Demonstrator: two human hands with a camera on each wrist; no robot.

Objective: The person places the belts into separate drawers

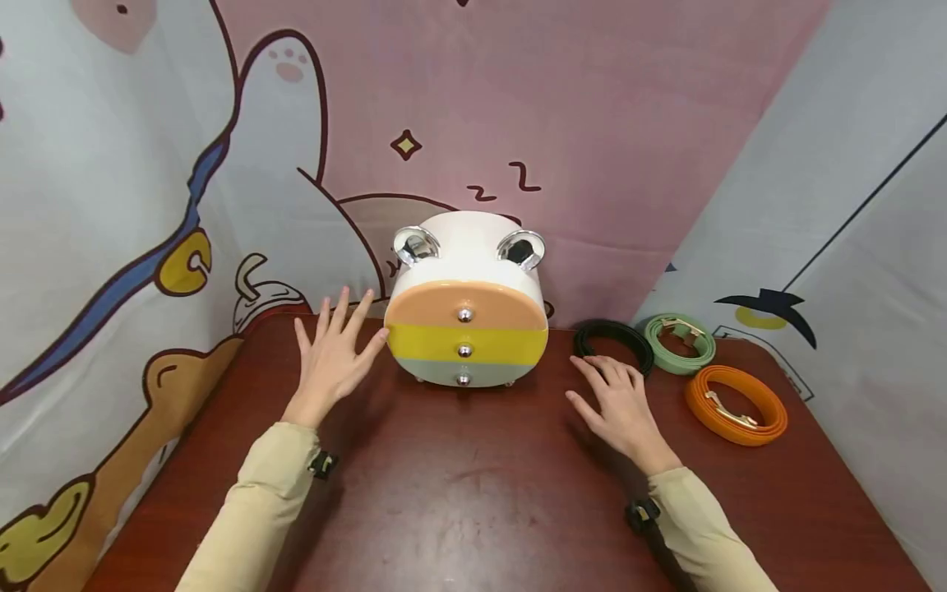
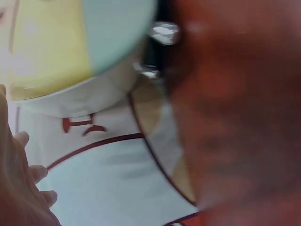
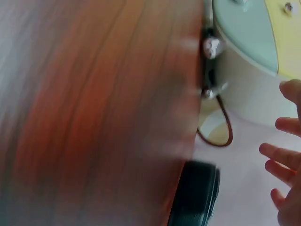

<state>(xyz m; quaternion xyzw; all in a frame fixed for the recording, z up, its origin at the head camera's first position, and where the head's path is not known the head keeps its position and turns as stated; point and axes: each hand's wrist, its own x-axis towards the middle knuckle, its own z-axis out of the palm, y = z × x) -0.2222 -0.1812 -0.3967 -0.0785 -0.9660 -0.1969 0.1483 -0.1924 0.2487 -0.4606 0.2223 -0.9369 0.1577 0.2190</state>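
Note:
A small rounded chest of drawers (image 1: 466, 345) stands at the back of the table, with peach, yellow and pale green drawer fronts, silver knobs and two frog-like eyes on its white top. My left hand (image 1: 333, 362) is spread just left of it, the thumb tip close to its side in the head view. To its right, my right hand (image 1: 617, 403) is held with fingers extended, near a coiled black belt (image 1: 642, 345). In the right wrist view the fingers (image 3: 282, 157) hold nothing. The left wrist view shows the left hand (image 2: 19, 179) beside the chest.
Right of the black belt lie a coiled green belt (image 1: 669, 358) and a coiled orange belt (image 1: 769, 411), both with gold-coloured buckles. The dark red wooden table (image 1: 473, 493) is backed by a printed cartoon cloth (image 1: 592, 148) that also hangs along both sides.

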